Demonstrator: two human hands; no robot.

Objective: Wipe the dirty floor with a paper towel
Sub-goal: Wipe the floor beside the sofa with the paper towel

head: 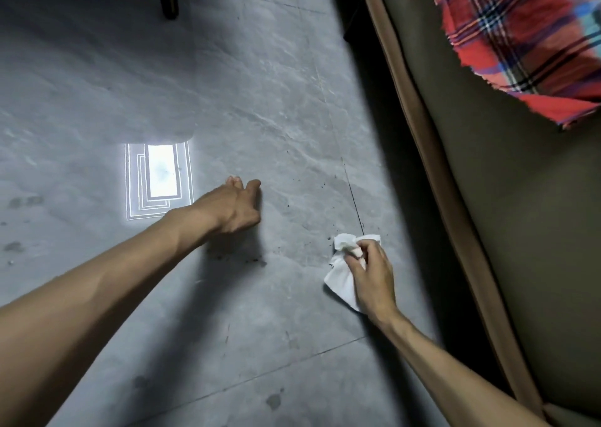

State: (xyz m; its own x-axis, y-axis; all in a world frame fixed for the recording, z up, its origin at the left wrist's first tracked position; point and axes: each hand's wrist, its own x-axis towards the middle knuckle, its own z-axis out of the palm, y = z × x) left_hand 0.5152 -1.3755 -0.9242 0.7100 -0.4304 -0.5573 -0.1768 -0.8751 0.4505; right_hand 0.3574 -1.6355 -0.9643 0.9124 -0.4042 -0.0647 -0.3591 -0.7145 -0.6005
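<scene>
Grey stone-look floor (227,85), bright window reflection (159,179) at 9 o'clock. Left hand (232,207) centre frame, fingers curled loosely, knuckles down on the floor, holding nothing. Dark crumbs (253,259) just at its 6 o'clock. Right hand (370,274) at 4 o'clock pinches a crumpled white paper towel (344,264) against the floor. Brown sofa (520,231) at 3 o'clock, plaid cloth (527,36) on it.

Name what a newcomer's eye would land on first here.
Probably the bright rectangular light reflection on the grey floor, left of centre. Next, the white paper towel bunched in the right hand beside dark crumbs, and the red plaid cloth at top right.
</scene>
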